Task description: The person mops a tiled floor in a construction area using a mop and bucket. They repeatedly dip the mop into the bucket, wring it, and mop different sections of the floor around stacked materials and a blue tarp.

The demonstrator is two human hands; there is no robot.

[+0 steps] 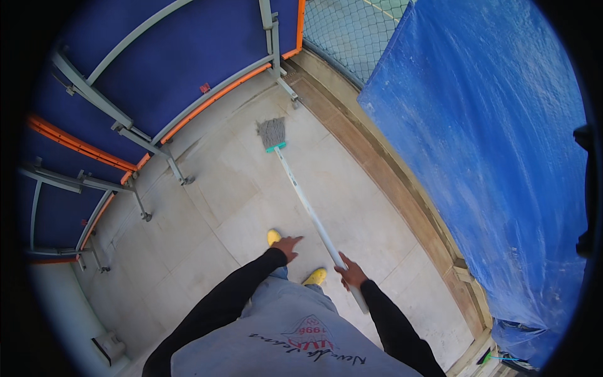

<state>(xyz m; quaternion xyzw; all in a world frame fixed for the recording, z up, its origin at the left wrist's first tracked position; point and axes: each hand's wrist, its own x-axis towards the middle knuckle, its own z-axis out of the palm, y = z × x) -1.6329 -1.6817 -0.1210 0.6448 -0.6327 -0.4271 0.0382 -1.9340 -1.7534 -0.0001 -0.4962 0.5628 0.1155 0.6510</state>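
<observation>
Pale paved floor (239, 207) beneath blue barrier panels (188, 56) — right hand (352, 274) grips the mop's white handle (308, 204), its grey head (272, 133) resting far out by the railing, left hand (287, 245) spread empty — no wet streaks visible, so mopping looks barely underway

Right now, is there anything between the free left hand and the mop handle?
Nothing visible. The left hand hangs open over bare floor, apart from the mop handle, which the right hand grips. Only the yellow shoes lie below, not in the gap.
</observation>
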